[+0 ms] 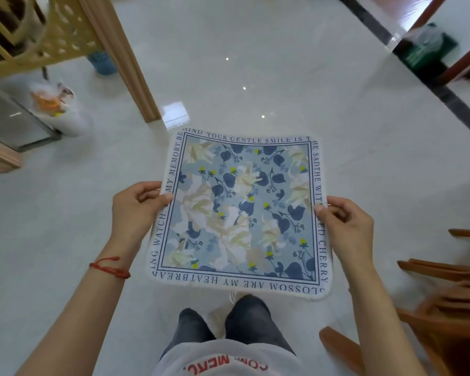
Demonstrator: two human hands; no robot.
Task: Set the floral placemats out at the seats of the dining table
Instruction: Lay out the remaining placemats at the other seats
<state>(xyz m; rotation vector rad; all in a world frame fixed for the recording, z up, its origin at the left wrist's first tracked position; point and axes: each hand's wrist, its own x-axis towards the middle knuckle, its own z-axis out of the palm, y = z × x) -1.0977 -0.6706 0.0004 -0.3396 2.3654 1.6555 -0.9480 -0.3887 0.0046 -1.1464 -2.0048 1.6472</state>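
Floral placemat (pixel 239 213), a soft square with rounded corners and a lettered white border, is held flat in the air above the pale glossy floor (pixel 310 90). Left hand (pixel 136 210) pinches its left edge, thumb on top; right hand (pixel 347 226) pinches its right edge the same way. Bare floor lies open ahead of the mat. Wooden chairs (pixel 445 294) at the lower right are blurred and cut off. A tan lattice frame (pixel 65 31) stands at the upper left.
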